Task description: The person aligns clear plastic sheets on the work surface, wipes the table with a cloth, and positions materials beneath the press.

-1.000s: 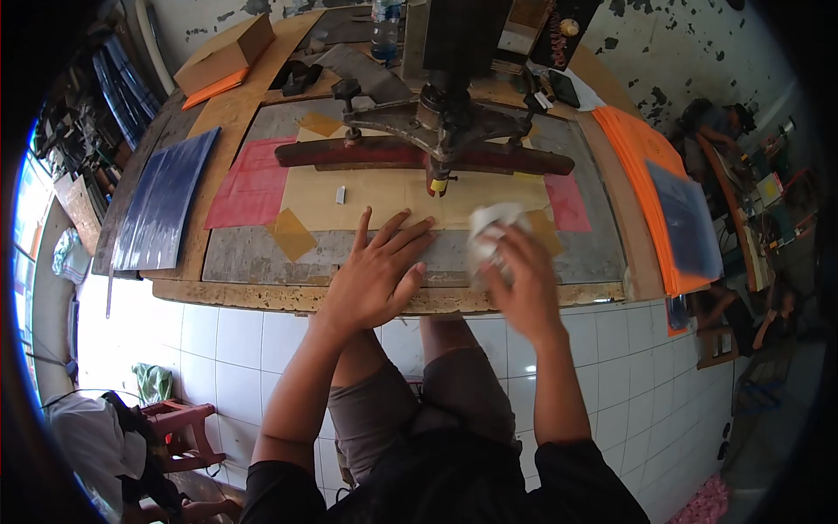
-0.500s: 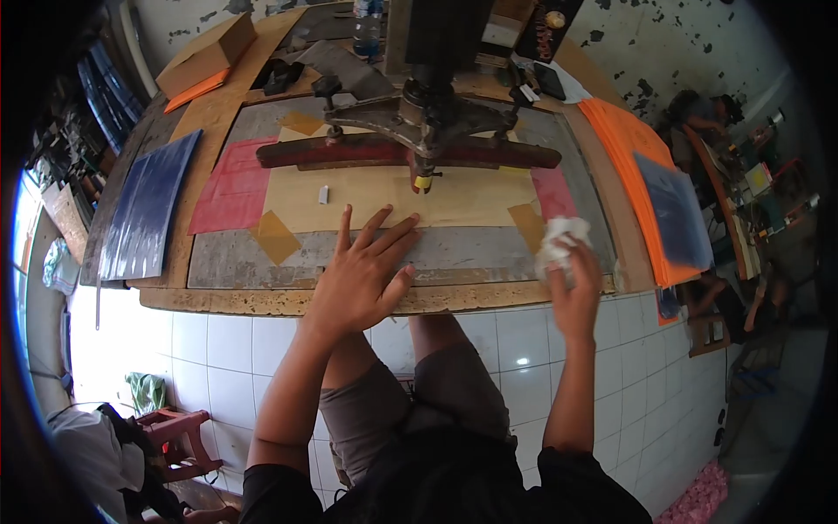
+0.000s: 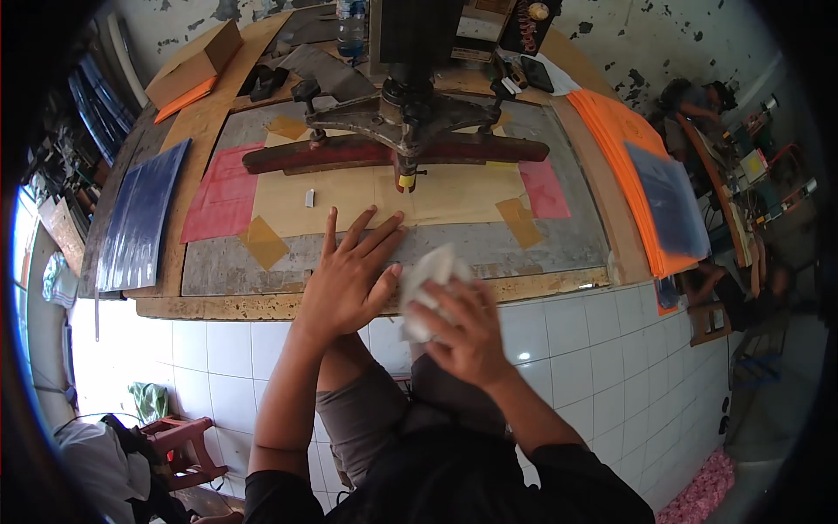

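My left hand [image 3: 351,271] lies flat with its fingers spread, its fingertips on the lower edge of the tan sheet [image 3: 349,188] and its palm over the grey plate [image 3: 305,253]. Bunched in my right hand [image 3: 458,323] is a white cloth [image 3: 429,278], at the table's front edge and slightly blurred. A small white piece [image 3: 310,198] rests on the tan sheet. Red sheets [image 3: 220,196] and brown tape pieces [image 3: 263,244] lie at its ends. Above the sheet is the dark red bar [image 3: 319,157] of a metal press [image 3: 401,118].
Blue plastic sheets [image 3: 144,218] lie at the table's left, and an orange stack [image 3: 611,166] with clear blue plastic on top at the right. A cardboard box [image 3: 194,65], a bottle [image 3: 350,31] and a phone [image 3: 537,74] are behind. People sit at the far right.
My right hand has swept the cloth from the plate's right side back left to the front edge near my left hand. My left hand stays spread on the sheet. The view has shifted slightly.
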A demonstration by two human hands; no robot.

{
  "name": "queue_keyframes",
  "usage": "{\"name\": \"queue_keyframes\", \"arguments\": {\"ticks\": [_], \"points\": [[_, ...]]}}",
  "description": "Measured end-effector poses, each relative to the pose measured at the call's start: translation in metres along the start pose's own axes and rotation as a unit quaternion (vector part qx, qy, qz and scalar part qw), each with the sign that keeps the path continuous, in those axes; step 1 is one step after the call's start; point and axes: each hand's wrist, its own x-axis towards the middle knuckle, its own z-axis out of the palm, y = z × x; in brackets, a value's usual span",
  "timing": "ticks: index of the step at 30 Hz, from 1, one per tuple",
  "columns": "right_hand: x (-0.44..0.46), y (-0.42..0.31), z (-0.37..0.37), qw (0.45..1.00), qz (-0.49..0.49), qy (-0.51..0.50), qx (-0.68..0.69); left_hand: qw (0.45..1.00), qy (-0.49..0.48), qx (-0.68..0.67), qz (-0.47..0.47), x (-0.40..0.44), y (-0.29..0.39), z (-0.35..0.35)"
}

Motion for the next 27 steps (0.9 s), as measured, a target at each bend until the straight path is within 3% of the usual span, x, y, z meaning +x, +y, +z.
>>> {"name": "queue_keyframes", "arguments": {"ticks": [3, 7, 9, 13, 19, 22, 27], "points": [[-0.033, 0.069, -0.020, 0.989, 0.048, 0.132, -0.052, 1.000, 0.010, 0.018, 0.001, 0.000, 0.001, 0.001], [-0.081, 0.137, -0.063, 0.950, 0.179, 0.217, -0.135, 0.999, -0.014, 0.030, -0.015, 0.001, 0.004, 0.001], [-0.084, 0.138, -0.075, 0.945, 0.202, 0.197, -0.166, 0.999, -0.010, 0.048, -0.009, 0.001, 0.005, 0.003], [-0.063, 0.104, -0.056, 0.976, 0.126, 0.157, -0.081, 0.995, 0.027, 0.088, -0.027, 0.000, 0.005, 0.009], [0.004, 0.091, -0.055, 0.979, 0.166, 0.114, -0.038, 0.996, 0.056, 0.060, -0.022, 0.002, 0.009, 0.000], [0.027, 0.103, -0.056, 0.979, 0.183, 0.082, -0.032, 0.995, -0.004, -0.005, 0.102, -0.001, 0.003, 0.002], [0.051, 0.120, -0.048, 0.979, 0.172, 0.080, -0.080, 0.997, -0.034, -0.042, 0.063, 0.001, 0.008, 0.001]]}}
